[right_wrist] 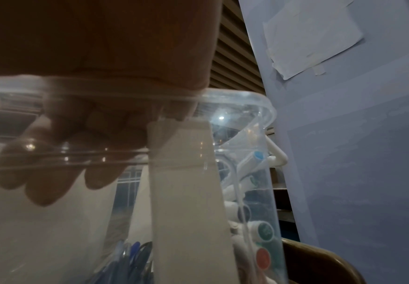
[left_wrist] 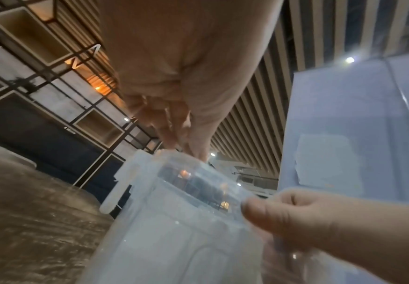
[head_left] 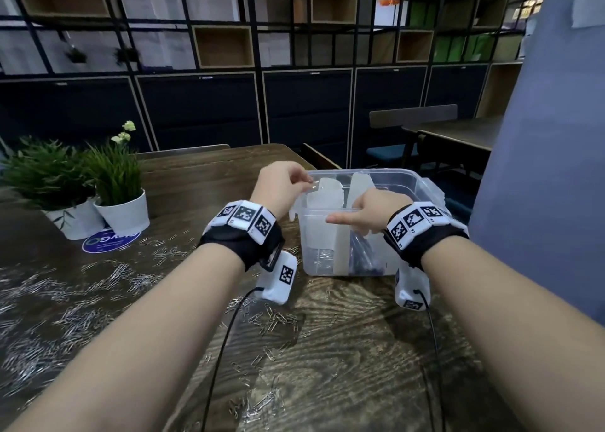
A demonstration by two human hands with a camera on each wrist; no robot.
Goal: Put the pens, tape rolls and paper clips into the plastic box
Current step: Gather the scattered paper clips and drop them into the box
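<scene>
Plastic box (head_left: pixel 406 182), open-topped: right hand (head_left: pixel 370 210) curls fingers over the near rim, presumably steadying it. Left hand (head_left: pixel 281 182) hovers fingertips bunched above the far-left corner; contents unclear. Paper clips (head_left: pixel 98 284) lie scattered well behind both hands; pens (right_wrist: pixel 130 255) stand inside, below right fingers.

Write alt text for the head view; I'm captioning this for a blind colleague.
Two hands work at a clear plastic box on a wooden table: the right hand grips its near rim, the left hand pinches above its left edge. Paper clips litter the table beside two potted plants.
</scene>
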